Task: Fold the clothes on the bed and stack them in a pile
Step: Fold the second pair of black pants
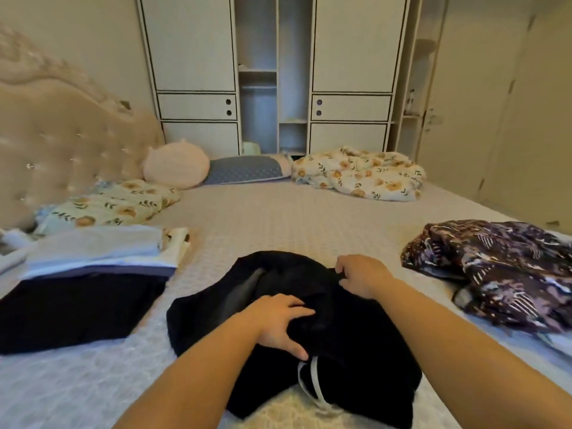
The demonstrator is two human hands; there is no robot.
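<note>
Item: crumpled black fabric garment (309,320), mid-bed, right of the folded stack of blue and black clothes (83,283). Left hand (280,320) presses flat, fingers spread; right hand (360,274) pinches the far edge. Risk: bunched layers fold crooked unless smoothed.

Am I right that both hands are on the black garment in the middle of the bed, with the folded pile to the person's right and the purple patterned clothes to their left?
Not quite: the sides are swapped. In the head view the folded pile lies to the person's left and the purple patterned clothes to their right. Both the left hand and the right hand are indeed on the black garment in the middle of the bed.
</note>
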